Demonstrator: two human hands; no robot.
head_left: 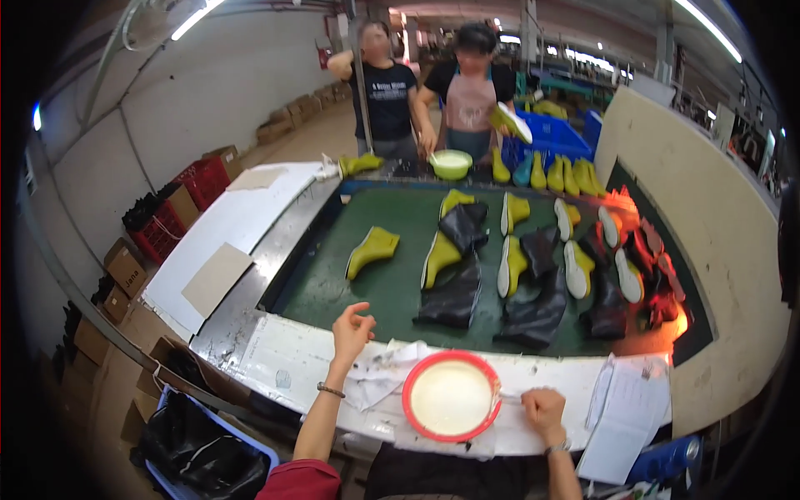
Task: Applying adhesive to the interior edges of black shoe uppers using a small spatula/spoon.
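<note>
My left hand (353, 332) reaches over the near edge of the green belt (375, 312), fingers apart and nothing in them. The nearest shoe to it is a yellow-green boot form with a pale sole (372, 250), lying on its side farther up the belt. My right hand (544, 412) is closed beside the bowl, around what looks like a thin pale stick (510, 398) at the bowl's rim; its far end cannot be made out. Between my hands stands a red-rimmed bowl (451, 397) of creamy white liquid. Black boot uppers (533, 312) lie among more yellow-green forms on the belt.
Across the belt stand two people, one holding a shoe (511, 123) beside a green bowl (451, 165). An orange-glowing heater opening (658, 275) is at right. Papers (621, 412) and a white cloth (383, 375) lie on the near ledge; a blue basket (262, 454) is lower left.
</note>
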